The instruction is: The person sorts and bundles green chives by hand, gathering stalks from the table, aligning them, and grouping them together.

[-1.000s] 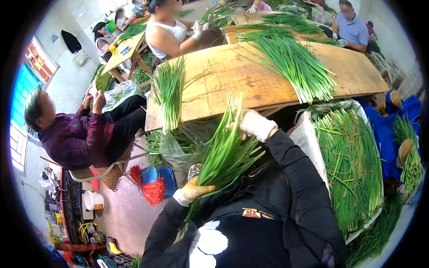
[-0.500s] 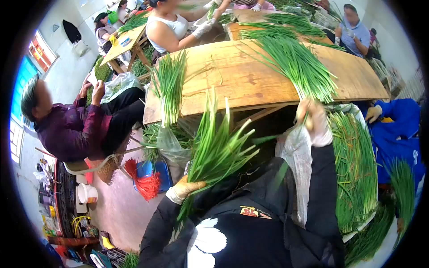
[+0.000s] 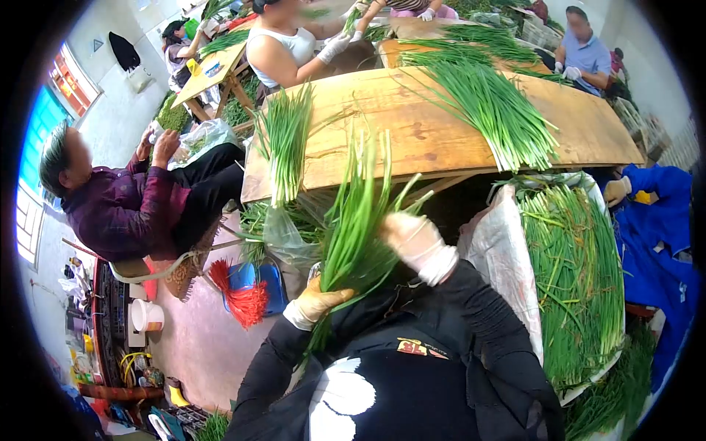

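Note:
My left hand (image 3: pixel 322 301), in a pale glove, is closed around the lower part of a bunch of green chives (image 3: pixel 351 235). The bunch stands roughly upright in front of my chest, its pale stalk ends fanning upward. On the right side of that bunch is my right hand (image 3: pixel 413 242), also gloved. Motion smears its fingers, so whether it grips any stalks cannot be made out. To my right, a white sack (image 3: pixel 507 253) lies open under a large heap of chives (image 3: pixel 570 272).
Ahead stands a wooden table (image 3: pixel 382 125) with a small bunch of chives (image 3: pixel 285 143) at left and a larger spread (image 3: pixel 493 110) at right. A red strip bundle (image 3: pixel 239 295) hangs by a blue seat (image 3: pixel 271 283). Co-workers sit left, ahead and right.
My right hand has swung left from beside the table edge and sack to the bunch. The held bunch has become more upright and narrower. My left hand keeps its hold.

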Motion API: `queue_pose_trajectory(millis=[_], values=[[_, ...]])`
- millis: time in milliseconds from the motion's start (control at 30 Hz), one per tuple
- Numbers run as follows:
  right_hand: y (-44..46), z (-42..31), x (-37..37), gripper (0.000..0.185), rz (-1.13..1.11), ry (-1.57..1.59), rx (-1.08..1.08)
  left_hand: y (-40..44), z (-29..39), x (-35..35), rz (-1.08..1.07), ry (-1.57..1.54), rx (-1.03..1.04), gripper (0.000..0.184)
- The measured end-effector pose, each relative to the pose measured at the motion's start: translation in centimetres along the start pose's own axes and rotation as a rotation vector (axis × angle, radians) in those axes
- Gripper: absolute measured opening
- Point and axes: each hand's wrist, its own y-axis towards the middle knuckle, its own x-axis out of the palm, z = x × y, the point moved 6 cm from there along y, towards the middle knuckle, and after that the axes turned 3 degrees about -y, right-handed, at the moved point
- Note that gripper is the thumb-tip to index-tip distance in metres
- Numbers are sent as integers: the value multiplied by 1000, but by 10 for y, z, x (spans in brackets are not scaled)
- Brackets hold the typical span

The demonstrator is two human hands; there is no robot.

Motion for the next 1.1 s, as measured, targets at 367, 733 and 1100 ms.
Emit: queue_pose_trajectory(millis=[367, 733, 1100], values=[[-60, -54, -70, 9, -501, 1339, -280, 4, 9, -8, -29, -41, 58, 51], [-141, 62, -171, 16, 617, 1758, -360, 3, -7, -43, 113, 44, 58, 42], [-133, 26, -288, 11, 435, 1890, -836, 6, -6, -40, 120, 73, 38, 39]])
